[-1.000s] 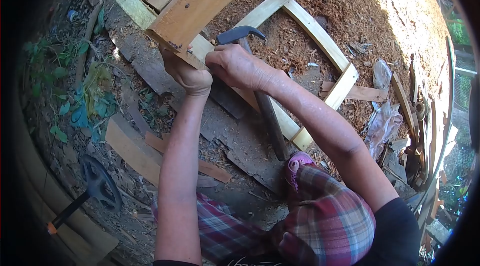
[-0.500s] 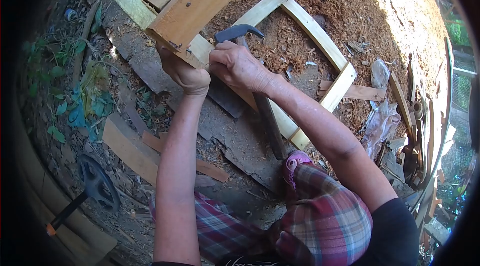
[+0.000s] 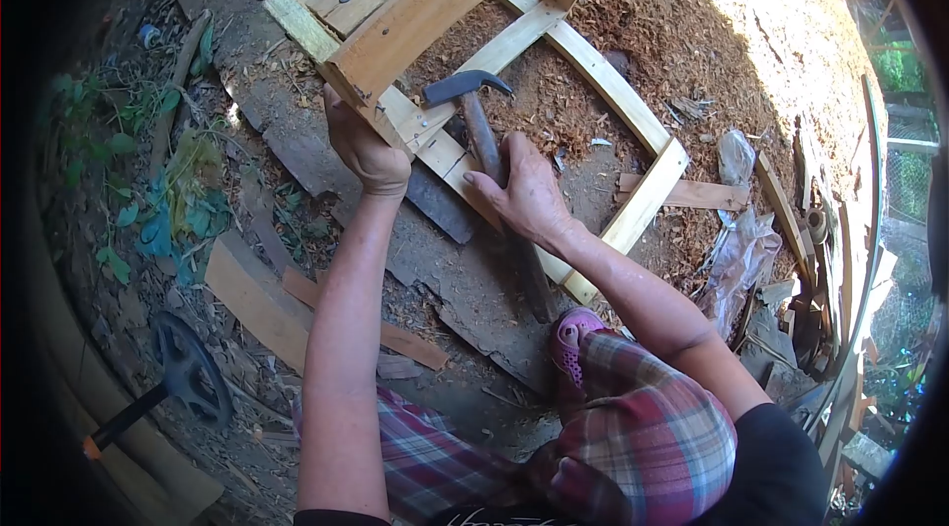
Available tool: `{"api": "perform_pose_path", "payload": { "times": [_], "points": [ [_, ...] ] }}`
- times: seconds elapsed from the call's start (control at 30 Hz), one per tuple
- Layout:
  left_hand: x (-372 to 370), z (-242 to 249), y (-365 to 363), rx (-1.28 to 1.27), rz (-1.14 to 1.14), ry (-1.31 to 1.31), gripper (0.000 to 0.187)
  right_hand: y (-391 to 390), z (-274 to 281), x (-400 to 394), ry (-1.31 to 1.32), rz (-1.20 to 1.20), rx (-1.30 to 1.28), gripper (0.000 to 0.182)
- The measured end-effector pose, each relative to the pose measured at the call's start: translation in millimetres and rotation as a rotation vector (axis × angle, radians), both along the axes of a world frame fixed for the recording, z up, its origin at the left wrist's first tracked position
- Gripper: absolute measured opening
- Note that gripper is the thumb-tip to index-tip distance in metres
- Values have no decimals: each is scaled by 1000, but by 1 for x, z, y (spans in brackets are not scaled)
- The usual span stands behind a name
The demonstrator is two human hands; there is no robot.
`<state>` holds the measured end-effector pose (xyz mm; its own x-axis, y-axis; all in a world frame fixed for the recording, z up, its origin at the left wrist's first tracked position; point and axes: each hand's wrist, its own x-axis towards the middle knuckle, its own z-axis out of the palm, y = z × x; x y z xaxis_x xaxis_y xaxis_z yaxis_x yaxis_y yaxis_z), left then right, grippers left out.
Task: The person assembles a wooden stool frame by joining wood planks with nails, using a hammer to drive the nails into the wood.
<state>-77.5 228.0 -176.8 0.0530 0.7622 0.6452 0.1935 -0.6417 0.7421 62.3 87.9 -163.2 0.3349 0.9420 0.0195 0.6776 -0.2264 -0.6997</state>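
My left hand [image 3: 371,155] is wrapped around the lower end of a short wooden piece [image 3: 392,133] at the corner of a chair-like wooden frame, its fingers partly hidden behind the wood. A small nail [image 3: 380,111] sticks out of that piece. A hammer [image 3: 481,131] lies across a lower slat [image 3: 457,173], its claw head pointing away from me and its handle running back toward my foot. My right hand [image 3: 534,192] is open over the handle, thumb stretched to one side and fingers on the other.
The curved top rail [image 3: 435,7] rises close above my left hand. Sawdust [image 3: 633,42] covers the ground beyond the lower slats. Board offcuts [image 3: 259,304] lie at left near a black wheel-shaped part [image 3: 193,368]. Plastic bags [image 3: 743,254] and scrap wood sit at right.
My right hand has left the nail area by my left hand, moved back and right over the hammer handle, and opened. My left hand keeps its hold; the view has shifted slightly.
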Motion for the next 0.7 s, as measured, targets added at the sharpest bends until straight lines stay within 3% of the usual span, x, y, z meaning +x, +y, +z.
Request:
{"api": "perform_pose_path", "payload": {
  "times": [0.03, 0.07, 0.13, 0.2, 0.27, 0.33, 0.4, 0.53, 0.6, 0.7],
  "points": [
    [3, 3, 0, 4, -2, -63, 35, -4, -5, 1, 16, 24, -253, 36],
    [4, 4, 0, 8, -3, -125, 22, -5, -8, 2, 16, 28, -253, 36],
    [1, 3, 3, 36, -8, -80, 23, -4, -11, 7, 174, -15, -102, 43],
    [-2, 5, 8, 64, -4, -38, 25, -6, 11, 9, 144, 35, -83, 41],
    [-1, 6, 7, 81, -50, -55, 25, -11, 47, 7, 652, 20, -329, 41],
    [1, 9, 5, 71, -42, -67, 25, -15, 61, 7, 517, 115, -348, 38],
    [2, 8, 6, 33, -70, -126, 26, -19, 68, 0, 246, 216, -188, 34],
    [2, 5, 7, 11, -78, -165, 25, -22, 97, -6, 244, 231, -183, 29],
    [-1, 6, 7, 138, 2, 21, 25, -26, 101, -7, 260, 240, -158, 28],
    [1, 10, 4, 90, -62, -88, 27, -29, 97, -10, 243, 233, -160, 25]
  ]
}}
